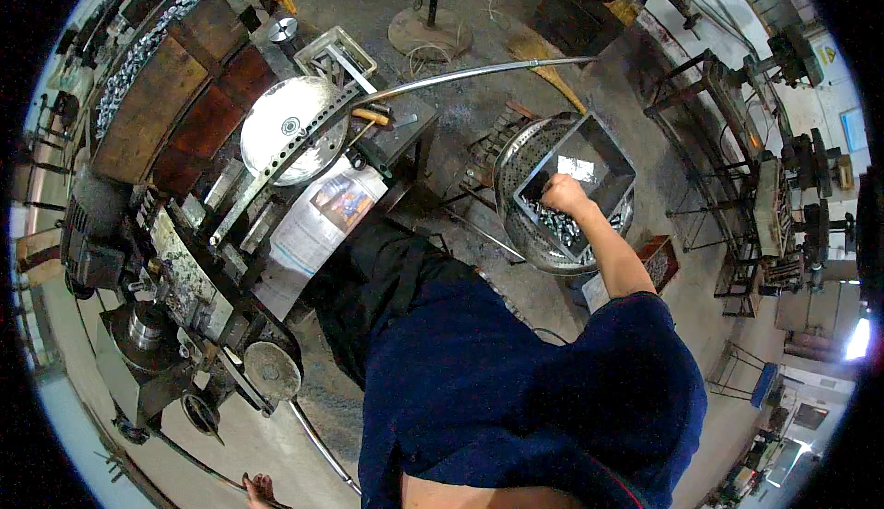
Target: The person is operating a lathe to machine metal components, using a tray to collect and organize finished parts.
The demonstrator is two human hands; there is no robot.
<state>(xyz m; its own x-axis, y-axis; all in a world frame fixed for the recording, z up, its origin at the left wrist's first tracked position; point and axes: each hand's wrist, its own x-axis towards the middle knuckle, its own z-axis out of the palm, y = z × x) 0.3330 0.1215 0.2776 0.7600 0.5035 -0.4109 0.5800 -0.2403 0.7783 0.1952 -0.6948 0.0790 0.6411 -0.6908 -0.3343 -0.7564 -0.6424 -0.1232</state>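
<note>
My right hand (pixel 566 194) reaches into a grey rectangular bin (pixel 612 145), its fingers curled and pinched together. What lies between the fingertips is hidden. Small shiny metal parts (pixel 560 225) heap in the near end of the bin, just below the hand, and a pale piece (pixel 577 169) lies beyond it. The bin rests on a round perforated metal basin (pixel 513 170). At the lower left edge, only the fingers of my left hand (pixel 261 489) show, closed around a dark lever (pixel 198 461) that runs down from the machine.
Left of me stands a machine (pixel 147 329) with a round silver plate (pixel 285 132), a perforated bar (pixel 276 164) and a printed sheet (pixel 318 224). A curved metal tube (pixel 460 75) stretches over the floor. A broom (pixel 557 76) lies behind the bin. Racks (pixel 709 95) line the right.
</note>
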